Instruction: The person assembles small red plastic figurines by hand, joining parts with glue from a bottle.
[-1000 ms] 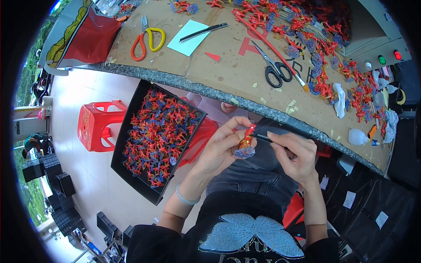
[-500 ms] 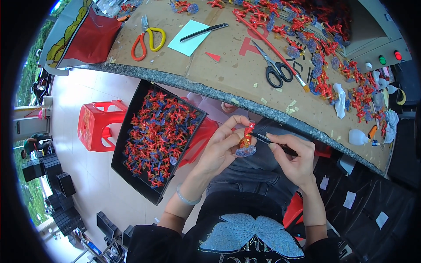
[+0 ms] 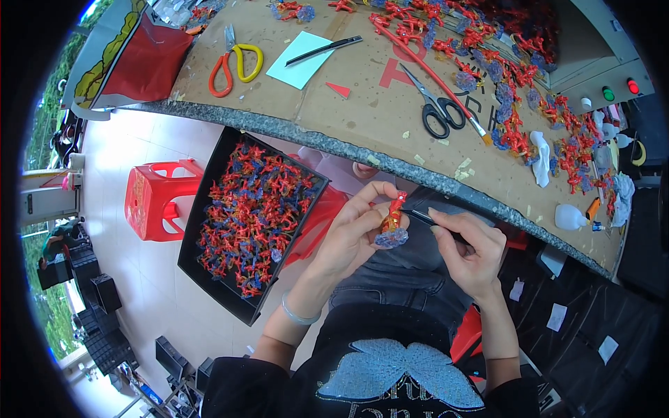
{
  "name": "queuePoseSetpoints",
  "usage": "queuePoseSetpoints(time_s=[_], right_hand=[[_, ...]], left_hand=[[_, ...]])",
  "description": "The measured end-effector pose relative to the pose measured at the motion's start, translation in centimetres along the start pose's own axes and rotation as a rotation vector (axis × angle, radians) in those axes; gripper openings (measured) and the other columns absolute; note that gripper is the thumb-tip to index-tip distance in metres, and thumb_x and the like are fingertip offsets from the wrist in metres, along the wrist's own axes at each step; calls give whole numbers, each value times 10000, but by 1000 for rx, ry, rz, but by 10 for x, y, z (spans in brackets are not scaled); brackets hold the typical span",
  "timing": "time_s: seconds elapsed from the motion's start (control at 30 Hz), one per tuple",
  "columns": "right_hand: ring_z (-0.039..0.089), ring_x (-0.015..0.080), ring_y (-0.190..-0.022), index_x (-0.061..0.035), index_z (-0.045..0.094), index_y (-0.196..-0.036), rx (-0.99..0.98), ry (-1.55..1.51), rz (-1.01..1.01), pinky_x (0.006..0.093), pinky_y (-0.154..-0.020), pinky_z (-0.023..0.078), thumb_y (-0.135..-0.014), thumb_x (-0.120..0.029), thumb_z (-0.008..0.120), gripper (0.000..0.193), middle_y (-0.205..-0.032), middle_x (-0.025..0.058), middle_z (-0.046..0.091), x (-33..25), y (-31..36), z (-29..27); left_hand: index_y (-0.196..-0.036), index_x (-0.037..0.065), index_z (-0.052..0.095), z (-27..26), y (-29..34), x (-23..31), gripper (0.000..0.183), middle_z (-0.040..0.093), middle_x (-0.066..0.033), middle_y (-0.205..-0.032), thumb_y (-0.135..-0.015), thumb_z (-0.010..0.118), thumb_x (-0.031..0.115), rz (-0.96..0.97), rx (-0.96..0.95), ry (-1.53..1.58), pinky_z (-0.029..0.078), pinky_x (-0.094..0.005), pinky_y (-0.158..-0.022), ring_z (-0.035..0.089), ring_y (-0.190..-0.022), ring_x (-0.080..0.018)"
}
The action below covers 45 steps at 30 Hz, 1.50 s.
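My left hand [image 3: 353, 233] pinches a small red and gold plastic figurine [image 3: 394, 214] upright between thumb and fingers. Its clear bluish base [image 3: 391, 239] hangs free below my fingers. From the other side my right hand [image 3: 468, 247] grips a slim black pointed tool [image 3: 420, 217], whose tip is at the figurine's side; I cannot tell whether it is tweezers or a knife. Both hands are above my lap, just short of the table edge. Left of them a black tray [image 3: 187, 259] is filled with many similar figurines [image 3: 254, 209].
On the cardboard-covered table [image 3: 313, 111] lie yellow-and-red-handled scissors [image 3: 235, 66], black scissors [image 3: 437, 111], a red brush [image 3: 432, 64] and a black knife [image 3: 324, 51] on pale paper. More figurines crowd the back right, near a white bottle [image 3: 568, 217]. A red stool [image 3: 150, 202] stands left.
My right hand has shifted slightly right, and the black tool's tip has drawn back a little along the figurine. My left hand holds the figurine almost unmoved.
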State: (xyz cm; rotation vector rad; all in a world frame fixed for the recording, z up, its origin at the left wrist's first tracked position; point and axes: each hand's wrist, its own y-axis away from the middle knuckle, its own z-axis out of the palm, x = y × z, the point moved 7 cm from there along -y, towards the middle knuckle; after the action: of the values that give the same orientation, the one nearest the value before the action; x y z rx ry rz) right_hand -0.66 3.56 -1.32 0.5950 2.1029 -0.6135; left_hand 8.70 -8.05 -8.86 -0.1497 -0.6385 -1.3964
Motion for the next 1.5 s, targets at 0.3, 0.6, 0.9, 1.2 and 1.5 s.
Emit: queuePoseSetpoints(time_s=[0.3,0.6,0.9,1.2,1.5], right_hand=[[622,163,-556,3,683,-974,17,102,-96,253,-483,463,-702,80,646,285,-722,104,648,-4,0,1],[653,207,-591,11,669,-985,-60,118,-124,269,-519,498,-702,68,630,292,-723,112,653,-4,0,3],[655,203,-594,24,670,-976,-100,58,-79,268,-518,502,-715,65,619,269,-724,117,653,0,0,2],[646,190,-567,26,669,-981,-107,34,-72,253,-493,487,-719,63,615,270,-714,110,651,3,0,0],[639,193,-555,29,672,-975,-117,55,-98,257,-483,481,-717,60,618,266,-705,109,646,2,-2,-2]], left_hand=[[-1172,4,411,-4,1,-3,299,538,-88,-920,-901,501,94,-13,6,24,398,-232,-640,522,-793,-158],[-1168,56,419,-5,3,-6,231,622,-115,-935,-939,450,64,0,-39,57,484,-243,-760,614,-877,-129],[-1174,49,422,-5,6,-9,235,623,-118,-930,-940,445,52,-37,14,35,490,-250,-776,615,-871,-120],[-1190,45,412,-3,4,-10,254,619,-117,-934,-937,439,39,-56,-23,66,482,-245,-773,601,-863,-118],[-1200,46,406,-2,3,-10,263,620,-121,-949,-939,434,39,-84,4,50,484,-243,-759,604,-849,-118]])
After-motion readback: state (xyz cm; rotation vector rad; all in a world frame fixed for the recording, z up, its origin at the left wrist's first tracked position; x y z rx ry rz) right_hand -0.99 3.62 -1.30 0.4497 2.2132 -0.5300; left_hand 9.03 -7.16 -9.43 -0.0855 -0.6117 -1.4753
